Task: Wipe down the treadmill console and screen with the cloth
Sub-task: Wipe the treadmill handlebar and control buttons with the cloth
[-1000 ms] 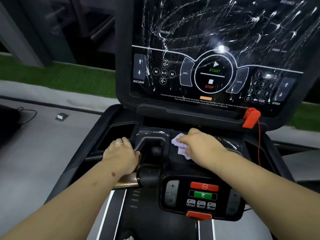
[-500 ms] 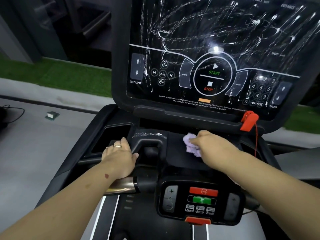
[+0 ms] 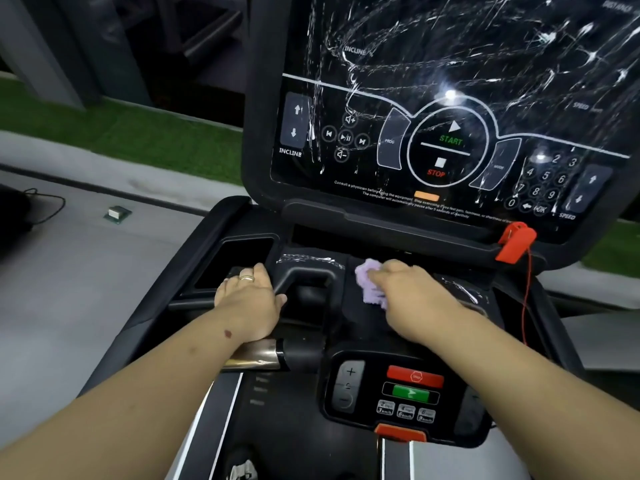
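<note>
The treadmill's black screen (image 3: 450, 98) rises ahead, streaked with white smears over its START and STOP markings. Below it lies the dark console shelf (image 3: 311, 261), with white streaks near its front lip. My right hand (image 3: 412, 299) presses a small lilac cloth (image 3: 370, 285) flat onto the middle of that shelf; most of the cloth is hidden under my fingers. My left hand (image 3: 247, 299), wearing a ring, rests on the left handlebar beside a cup recess, holding no cloth.
A small control pad (image 3: 405, 393) with red and green buttons sits close below my right hand. A red safety clip (image 3: 516, 240) with a thin cord hangs at the screen's lower right. Grey floor, a green strip and a small box (image 3: 117, 213) lie to the left.
My right hand with the cloth slid right across the shelf, then back a little to the left. My left hand stayed on the handlebar. The view shifted slightly.
</note>
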The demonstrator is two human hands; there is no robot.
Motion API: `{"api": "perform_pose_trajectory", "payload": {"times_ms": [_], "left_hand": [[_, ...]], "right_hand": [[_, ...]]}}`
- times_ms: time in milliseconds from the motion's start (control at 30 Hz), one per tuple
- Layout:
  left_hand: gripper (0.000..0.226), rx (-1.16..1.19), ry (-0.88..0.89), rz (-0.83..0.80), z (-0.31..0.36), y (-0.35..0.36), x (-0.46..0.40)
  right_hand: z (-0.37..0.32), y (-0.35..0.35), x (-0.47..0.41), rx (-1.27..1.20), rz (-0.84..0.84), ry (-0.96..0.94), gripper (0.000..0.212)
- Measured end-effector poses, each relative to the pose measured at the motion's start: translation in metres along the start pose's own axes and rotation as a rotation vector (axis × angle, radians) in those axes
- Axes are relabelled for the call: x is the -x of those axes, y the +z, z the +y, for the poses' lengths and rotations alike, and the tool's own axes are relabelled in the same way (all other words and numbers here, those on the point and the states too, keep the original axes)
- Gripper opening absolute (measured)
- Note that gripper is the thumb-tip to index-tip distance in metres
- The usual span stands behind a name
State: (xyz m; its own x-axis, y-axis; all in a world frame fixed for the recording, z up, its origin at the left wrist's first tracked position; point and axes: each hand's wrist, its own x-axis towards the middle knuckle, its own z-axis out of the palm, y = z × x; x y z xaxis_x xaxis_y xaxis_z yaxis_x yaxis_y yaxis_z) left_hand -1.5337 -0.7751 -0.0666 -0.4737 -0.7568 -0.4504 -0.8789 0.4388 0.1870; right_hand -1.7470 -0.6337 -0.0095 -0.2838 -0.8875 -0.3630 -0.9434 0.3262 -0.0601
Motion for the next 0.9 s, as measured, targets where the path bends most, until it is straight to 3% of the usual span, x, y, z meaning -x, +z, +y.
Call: {"api": "perform_pose_trajectory", "payload": {"times_ms": [133,267,400,533,667,767,833,900], "left_hand": [[0.068,0.002,0.001,0.015,0.002,-0.001,0.002],[0.067,0.014,-0.002,0.024,0.000,-0.001,0.002],[0.067,0.021,0.003,0.026,0.001,-0.002,0.003],[0.068,0.023,0.004,0.028,0.000,-0.002,0.004],[0.069,0.022,0.006,0.029,0.001,-0.002,0.004],[0.067,0.026,0.006,0.030,0.001,-0.003,0.004],[0.065,0.035,0.006,0.028,0.000,-0.003,0.004],[0.066,0.033,0.006,0.024,0.000,-0.003,0.003]], "right_hand": [[0.011,-0.015,0.012,-0.168,-0.117,-0.098,0.047],[0.022,-0.015,0.009,-0.021,0.062,0.048,0.030],[0.016,-0.012,0.021,-0.004,-0.169,-0.007,0.015],[0.049,-0.022,0.018,-0.006,-0.003,0.216,0.020],[0.030,-0.011,0.026,-0.041,-0.111,0.085,0.015],[0.039,-0.021,0.022,-0.077,-0.167,0.127,0.016],[0.043,-0.024,0.021,-0.052,-0.109,0.208,0.018],[0.033,-0.018,0.025,-0.005,-0.022,0.174,0.011]]}}
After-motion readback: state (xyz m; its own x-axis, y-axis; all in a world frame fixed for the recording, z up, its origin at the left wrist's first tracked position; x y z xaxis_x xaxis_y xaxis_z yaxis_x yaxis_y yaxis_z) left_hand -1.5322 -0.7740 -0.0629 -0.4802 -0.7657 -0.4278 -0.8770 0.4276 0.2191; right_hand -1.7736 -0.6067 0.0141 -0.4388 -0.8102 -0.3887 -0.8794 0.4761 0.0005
